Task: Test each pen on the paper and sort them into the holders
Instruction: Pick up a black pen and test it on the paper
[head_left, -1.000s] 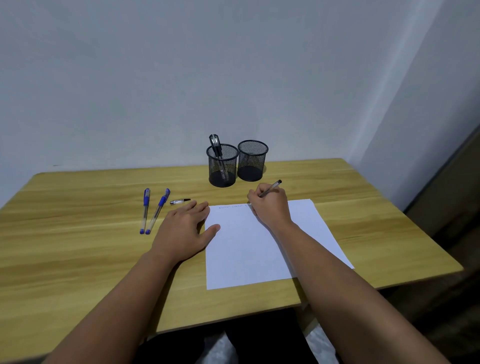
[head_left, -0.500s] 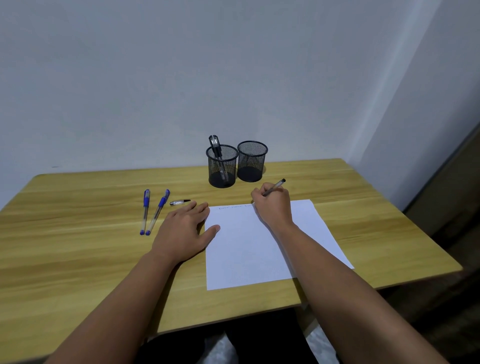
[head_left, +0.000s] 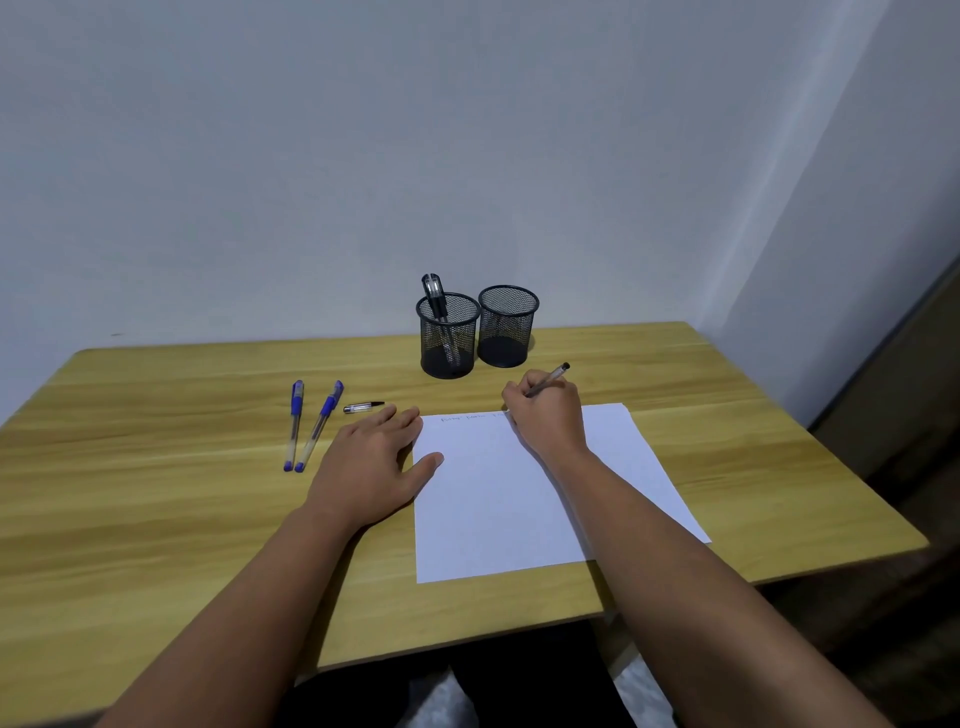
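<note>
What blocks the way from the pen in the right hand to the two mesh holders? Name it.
Nothing visible does. The right hand holds the pen at the paper's far edge, and only bare table lies between it and the holders. The right holder looks empty; the left holder has one pen in it, with room left.

Two black mesh holders, left (head_left: 448, 338) and right (head_left: 507, 327), at 12 o'clock; four pens: one black (head_left: 435, 296) in the left holder, two blue (head_left: 294, 423) (head_left: 320, 423) at 10 o'clock, one (head_left: 548, 379) in hand; one loose cap (head_left: 362, 407); one paper sheet (head_left: 498, 493); two hands (head_left: 371, 465) (head_left: 548, 415).
</note>
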